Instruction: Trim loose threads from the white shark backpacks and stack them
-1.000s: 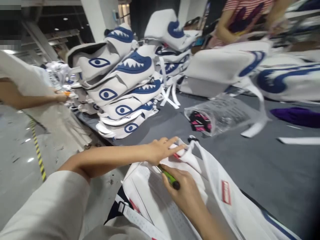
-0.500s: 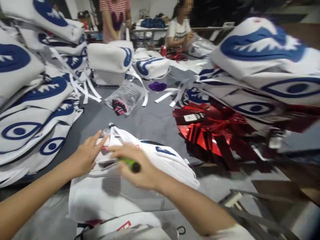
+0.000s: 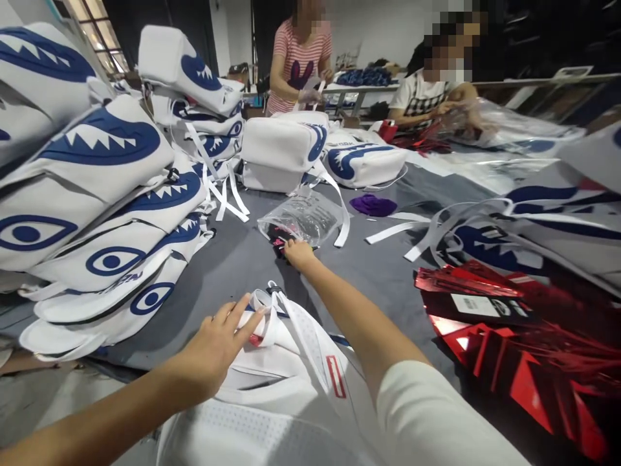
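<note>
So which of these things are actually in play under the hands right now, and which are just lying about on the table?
In hand:
- left hand resting on the white backpack
- right hand reaching into the clear plastic bag of small pink-and-black items

Lying about:
- stacked shark-face backpacks
- red foil bags
- purple cloth
- loose white straps

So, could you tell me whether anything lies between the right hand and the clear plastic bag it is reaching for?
Nothing visible does. The right hand is already at the near edge of the clear plastic bag, with only bare grey table around it. The left hand rests apart, on the white backpack in front.
</note>
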Available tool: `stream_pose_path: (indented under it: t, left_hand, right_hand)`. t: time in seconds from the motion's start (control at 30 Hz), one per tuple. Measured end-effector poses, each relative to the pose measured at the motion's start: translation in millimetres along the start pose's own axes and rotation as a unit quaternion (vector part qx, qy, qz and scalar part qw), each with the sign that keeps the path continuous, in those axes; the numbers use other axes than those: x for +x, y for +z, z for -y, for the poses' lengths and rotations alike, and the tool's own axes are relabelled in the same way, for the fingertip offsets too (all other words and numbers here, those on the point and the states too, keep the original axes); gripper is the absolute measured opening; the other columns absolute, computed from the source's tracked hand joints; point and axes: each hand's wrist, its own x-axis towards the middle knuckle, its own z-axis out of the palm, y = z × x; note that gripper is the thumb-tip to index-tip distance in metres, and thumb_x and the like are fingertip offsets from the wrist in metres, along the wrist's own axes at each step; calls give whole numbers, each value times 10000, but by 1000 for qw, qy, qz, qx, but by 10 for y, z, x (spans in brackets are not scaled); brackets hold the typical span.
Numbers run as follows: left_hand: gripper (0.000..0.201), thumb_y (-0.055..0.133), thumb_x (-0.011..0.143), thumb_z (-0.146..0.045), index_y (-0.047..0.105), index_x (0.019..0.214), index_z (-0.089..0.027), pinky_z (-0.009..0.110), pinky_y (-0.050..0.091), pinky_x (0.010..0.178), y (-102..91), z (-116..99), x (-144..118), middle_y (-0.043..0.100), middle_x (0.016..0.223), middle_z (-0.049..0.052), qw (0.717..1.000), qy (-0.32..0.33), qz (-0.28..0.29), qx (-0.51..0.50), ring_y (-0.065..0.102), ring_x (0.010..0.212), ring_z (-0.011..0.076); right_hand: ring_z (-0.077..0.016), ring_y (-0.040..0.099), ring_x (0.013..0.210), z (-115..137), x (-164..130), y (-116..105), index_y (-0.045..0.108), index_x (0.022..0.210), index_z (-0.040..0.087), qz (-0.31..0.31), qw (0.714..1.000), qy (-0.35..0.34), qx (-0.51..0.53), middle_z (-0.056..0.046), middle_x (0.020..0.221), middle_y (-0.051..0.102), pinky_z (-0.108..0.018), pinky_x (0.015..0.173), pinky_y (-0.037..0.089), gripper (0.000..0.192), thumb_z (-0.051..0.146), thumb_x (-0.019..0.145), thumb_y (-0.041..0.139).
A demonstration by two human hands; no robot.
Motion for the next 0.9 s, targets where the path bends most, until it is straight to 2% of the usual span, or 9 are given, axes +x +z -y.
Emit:
stream_pose_path:
  t: [0.23, 0.37, 0.5, 0.6, 0.63, 0.7, 0.73, 0.83, 0.9]
  left_hand:
    - [1209, 597, 605, 40, 28, 1613, -311, 533, 484, 1019, -22, -3, 75, 39, 1684, 186, 999, -7, 30, 6, 295, 1490, 401]
    - [1191, 548, 628, 74, -7, 1611, -308, 564, 449, 1059, -37, 29, 13, -17, 1690, 158, 999, 13, 26, -28, 258, 1502, 399]
    - [1111, 554, 716, 46, 32, 1602, -375, 615, 393, 1105, 42, 165, -34, 49, 1700, 104, 989, 52, -56, -130, 212, 1526, 375]
    - [669, 623, 869, -223, 428, 1501, -318, 572, 327, 1181, 55, 238, -84, 367, 1612, 96, 927, 77, -169, -325, 328, 1489, 313]
    - [467, 592, 914, -327, 578, 1377, -271, 526, 342, 1184, 41, 232, -111, 502, 1516, 103, 890, 66, -222, -392, 422, 1430, 286]
    - [347, 544, 942, -447, 701, 1136, -207, 428, 443, 1100, -2, 164, -180, 677, 1271, 101, 807, 30, -302, -506, 601, 1222, 233]
    - [348, 575, 919, -467, 699, 1096, -194, 386, 503, 1006, -24, 107, -219, 716, 1144, 88, 771, 21, -306, -557, 657, 1087, 208]
    - [342, 723, 791, -397, 658, 1028, -159, 259, 532, 684, -53, -91, -336, 678, 779, 5, 699, 54, -210, -682, 652, 698, 129]
    - [260, 733, 773, -337, 631, 921, -148, 203, 473, 576, -41, -191, -405, 608, 656, -37, 671, 52, -214, -708, 595, 575, 88]
  right_hand:
    - [-238, 631, 1112, -70, -67, 239, 643, 1174, 114, 40, 999, -16, 8, -117, 1209, 646, -457, 976, 529, 337, 374, 960, 646]
    - [-214, 682, 991, -115, -103, -46, 670, 1165, 129, -10, 998, 41, 50, -115, 1094, 705, -376, 875, 560, 255, 291, 979, 603]
    - [-251, 650, 1151, -92, -452, -524, 633, 1321, 142, -116, 988, 62, 87, -152, 1235, 698, -340, 908, 523, 421, 96, 965, 414]
    - [-249, 611, 1216, 91, -1064, -784, 671, 1280, 193, -255, 959, -45, 116, -104, 1280, 693, -398, 995, 484, 420, 102, 943, 438]
    - [-250, 611, 1216, 176, -1293, -842, 699, 1231, 214, -308, 938, -99, 124, -93, 1266, 704, -411, 1000, 477, 375, 125, 947, 471]
    - [-238, 615, 1219, 356, -1705, -928, 723, 1160, 252, -386, 890, -205, 130, -73, 1249, 718, -401, 977, 479, 300, 167, 967, 510]
    - [-222, 614, 1225, 442, -1868, -961, 721, 1151, 272, -398, 874, -246, 130, -58, 1250, 719, -383, 959, 484, 289, 178, 981, 507]
    - [-205, 616, 1238, 664, -2158, -1051, 702, 1170, 292, -394, 846, -325, 153, -52, 1261, 715, -357, 926, 509, 292, 207, 1009, 474]
    - [-225, 634, 1216, 786, -2236, -1111, 682, 1212, 266, -407, 846, -270, 216, -89, 1287, 696, -375, 927, 528, 291, 245, 1013, 471]
